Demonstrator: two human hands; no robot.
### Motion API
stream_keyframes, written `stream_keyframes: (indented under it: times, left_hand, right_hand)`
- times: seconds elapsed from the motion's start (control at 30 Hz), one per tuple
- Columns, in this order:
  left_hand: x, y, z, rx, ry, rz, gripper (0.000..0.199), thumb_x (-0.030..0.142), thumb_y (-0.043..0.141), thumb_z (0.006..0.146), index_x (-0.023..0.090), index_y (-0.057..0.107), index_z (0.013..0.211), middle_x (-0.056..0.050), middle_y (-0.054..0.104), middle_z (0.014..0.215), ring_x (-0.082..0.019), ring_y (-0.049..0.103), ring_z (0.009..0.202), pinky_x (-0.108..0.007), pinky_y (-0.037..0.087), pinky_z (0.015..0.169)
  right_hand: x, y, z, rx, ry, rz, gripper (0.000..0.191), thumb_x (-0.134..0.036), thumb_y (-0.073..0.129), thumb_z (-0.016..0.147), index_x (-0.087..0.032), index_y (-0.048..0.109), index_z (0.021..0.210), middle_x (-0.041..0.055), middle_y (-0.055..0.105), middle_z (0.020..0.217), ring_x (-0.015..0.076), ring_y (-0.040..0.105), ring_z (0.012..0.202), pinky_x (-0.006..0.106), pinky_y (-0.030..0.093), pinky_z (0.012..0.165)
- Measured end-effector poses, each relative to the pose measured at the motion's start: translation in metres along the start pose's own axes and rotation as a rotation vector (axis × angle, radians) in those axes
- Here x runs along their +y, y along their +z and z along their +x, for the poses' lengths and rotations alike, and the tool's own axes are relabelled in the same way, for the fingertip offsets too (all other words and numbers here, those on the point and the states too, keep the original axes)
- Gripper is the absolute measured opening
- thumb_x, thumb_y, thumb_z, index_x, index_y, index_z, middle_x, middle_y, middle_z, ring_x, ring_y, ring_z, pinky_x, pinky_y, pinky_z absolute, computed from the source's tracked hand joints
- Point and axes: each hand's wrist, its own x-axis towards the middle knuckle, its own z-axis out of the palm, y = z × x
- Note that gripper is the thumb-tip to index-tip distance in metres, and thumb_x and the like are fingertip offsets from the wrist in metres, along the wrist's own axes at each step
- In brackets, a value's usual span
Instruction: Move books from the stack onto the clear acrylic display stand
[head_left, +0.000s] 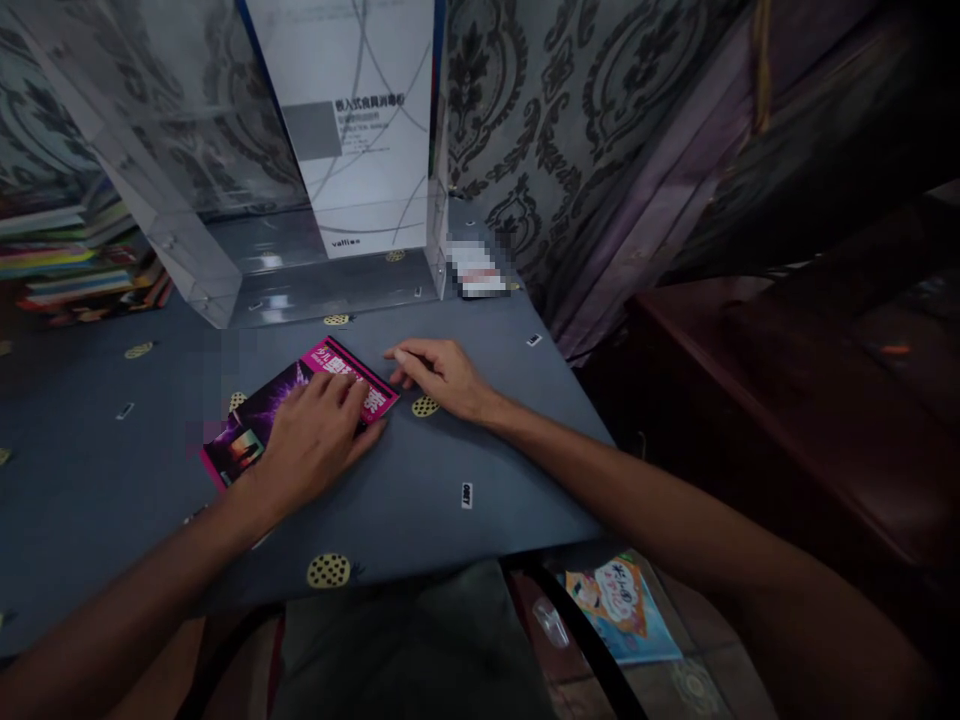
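Observation:
A magenta and black book (281, 400) with a purple burst on its cover lies flat and slanted on the blue-grey table. My left hand (319, 430) rests palm down across the cover, its fingers spread over the right part and the thumb near the lower edge. Just right of the book, my right hand (444, 375) is on the tabletop with its fingers curled and the thumb over the index finger. Whether anything small is between those fingers cannot be made out.
Behind the book stands a clear acrylic rack (221, 290) holding a white manual (375, 190). Stacked books (97, 260) are at the left. A blurred white packet (480, 272) lies behind my right hand. A blue package (626, 610) is below the table's front edge.

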Motion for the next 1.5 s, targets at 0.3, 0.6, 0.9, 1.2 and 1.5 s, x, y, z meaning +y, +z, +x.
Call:
stream_keyframes:
  times: [0.3, 0.6, 0.9, 1.2, 1.5]
  left_hand:
    - [-0.002, -0.004, 0.003, 0.022, -0.010, -0.038, 0.030, 0.033, 0.042, 0.103, 0.018, 0.067, 0.095, -0.012, 0.075, 0.093, -0.028, 0.069, 0.091, -0.034, 0.051, 0.065]
    - [0.000, -0.006, 0.003, -0.022, -0.062, -0.157, 0.033, 0.037, 0.041, 0.103, 0.019, 0.068, 0.096, -0.015, 0.074, 0.096, -0.032, 0.069, 0.095, -0.042, 0.056, 0.074]
    - [-0.007, -0.001, -0.002, -0.039, -0.017, -0.152, 0.033, 0.042, 0.047, 0.102, 0.018, 0.067, 0.110, -0.015, 0.073, 0.117, -0.031, 0.067, 0.109, -0.043, 0.058, 0.086]
    - [-0.068, 0.011, -0.074, -0.023, -0.204, -0.192, 0.048, 0.048, 0.034, 0.105, 0.020, 0.062, 0.133, -0.015, 0.063, 0.142, -0.035, 0.059, 0.130, -0.056, 0.053, 0.104]
    - [-0.068, 0.035, -0.081, 0.051, -0.271, -0.380, 0.056, 0.052, 0.031, 0.106, 0.014, 0.056, 0.139, -0.017, 0.055, 0.152, -0.031, 0.045, 0.146, -0.055, 0.041, 0.119]
  right_hand:
    - [0.001, -0.001, 0.002, 0.112, -0.031, 0.086, 0.039, -0.043, 0.048, 0.099, -0.013, 0.072, 0.103, 0.0044, 0.074, 0.078, 0.0104, 0.060, 0.058, 0.023, 0.049, 0.058]
    - [-0.003, 0.000, -0.004, 0.126, -0.080, 0.076, 0.046, -0.050, 0.043, 0.103, -0.014, 0.071, 0.106, 0.0028, 0.073, 0.076, 0.0076, 0.051, 0.048, 0.022, 0.045, 0.051]
    - [-0.010, -0.001, -0.008, -0.050, -0.185, -0.267, 0.043, -0.039, 0.044, 0.104, -0.016, 0.065, 0.074, -0.0019, 0.060, 0.062, 0.0093, 0.049, 0.058, 0.023, 0.038, 0.059]
    - [-0.012, 0.005, -0.016, -0.037, -0.312, -0.411, 0.030, -0.029, 0.049, 0.101, -0.017, 0.073, 0.089, 0.0017, 0.070, 0.069, 0.0114, 0.058, 0.057, 0.024, 0.040, 0.059]
    - [-0.002, 0.010, -0.008, 0.013, -0.317, -0.523, 0.025, -0.026, 0.050, 0.101, -0.017, 0.074, 0.101, 0.0081, 0.077, 0.086, 0.0187, 0.069, 0.076, 0.031, 0.053, 0.072]
